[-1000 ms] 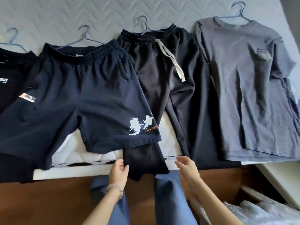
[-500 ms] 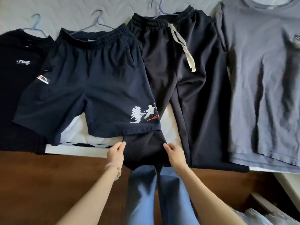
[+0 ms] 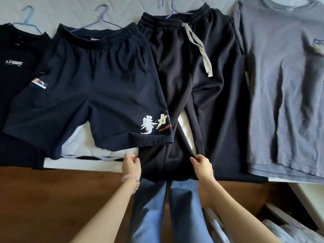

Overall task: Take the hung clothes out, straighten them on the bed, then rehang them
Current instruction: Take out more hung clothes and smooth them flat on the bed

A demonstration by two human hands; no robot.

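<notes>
Black trousers [image 3: 206, 95] with a pale drawstring lie on the bed [image 3: 108, 151], on a hanger whose hook shows above the waistband. Their left leg hangs over the bed's front edge. My left hand [image 3: 131, 165] pinches that leg's left edge and my right hand [image 3: 201, 164] pinches its right edge. Navy shorts [image 3: 98, 88] with white lettering lie to the left and overlap the trousers. A black T-shirt [image 3: 14, 71] lies at the far left, a grey T-shirt [image 3: 287, 88] at the right. Each is on a hanger.
The brown wooden floor [image 3: 52, 204] runs along the bed's front edge. My legs in blue jeans [image 3: 157, 213] stand close against the bed. Plastic-wrapped packages [image 3: 287, 230] lie on the floor at the lower right.
The view has moved in closer and to the left. My right hand has shifted left onto the trouser leg's right edge. Both hands now pinch the fabric.
</notes>
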